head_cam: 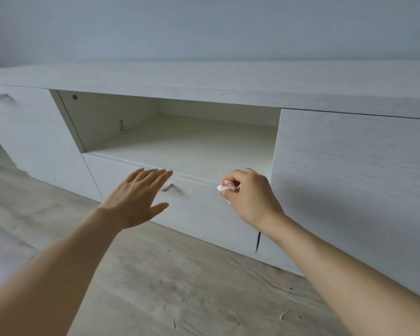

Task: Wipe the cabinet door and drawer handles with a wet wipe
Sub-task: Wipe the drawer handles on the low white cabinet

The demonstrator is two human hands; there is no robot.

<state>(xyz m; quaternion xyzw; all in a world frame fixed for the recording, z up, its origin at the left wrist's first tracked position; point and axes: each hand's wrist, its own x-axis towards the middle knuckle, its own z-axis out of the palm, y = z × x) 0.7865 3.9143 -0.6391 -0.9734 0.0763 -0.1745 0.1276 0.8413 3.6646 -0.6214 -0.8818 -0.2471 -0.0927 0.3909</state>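
A low white cabinet [228, 81] runs across the view. Its middle drawer front [199, 207] carries a curved metal handle [166, 187]. My left hand [136, 197] is stretched flat with straight fingers, its fingertips at the drawer's top edge just above that handle, partly covering it. My right hand [249, 195] is curled around a crumpled white wet wipe [226, 186] with an orange mark, held against the drawer front near its upper right corner. Another metal handle [0, 96] sits on the left cabinet door [34, 137].
An open shelf niche [180, 139] lies above the drawer. A plain door panel [349, 180] stands at the right. Pale wood-look floor [180, 287] spreads below, and a grey wall [204, 25] rises behind the cabinet.
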